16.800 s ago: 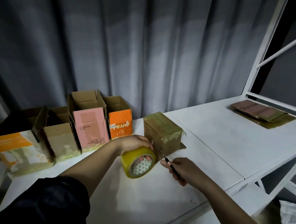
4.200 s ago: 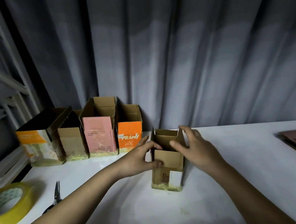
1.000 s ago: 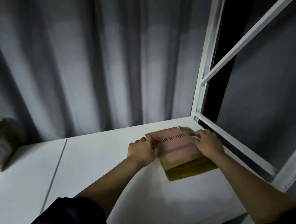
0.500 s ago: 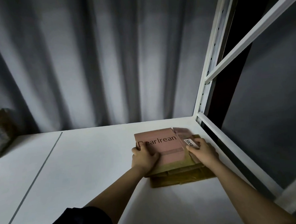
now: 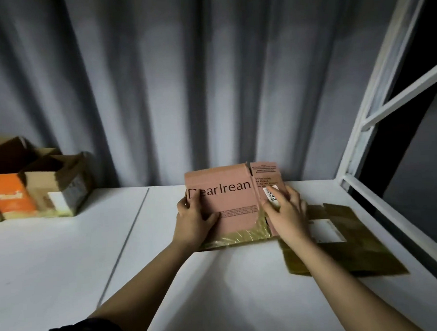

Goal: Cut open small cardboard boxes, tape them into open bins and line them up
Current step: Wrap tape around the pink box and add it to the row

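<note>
While both hands, left [image 5: 195, 221] and right [image 5: 287, 213], grip the pink box [image 5: 229, 197] with curled fingers, white desk [image 5: 65, 249] meets grey curtain [image 5: 182, 78], open bins [image 5: 36, 190] at left of frame

Grey pleated curtain [image 5: 183, 86] behind white table [image 5: 65, 249]; white metal frame [image 5: 375, 86] at right, dim light, dark beyond.

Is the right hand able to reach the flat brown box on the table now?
Probably yes. The flat brown box lies uncovered just beside the right hand, but that hand grips the pink Dear Irean box.
</note>
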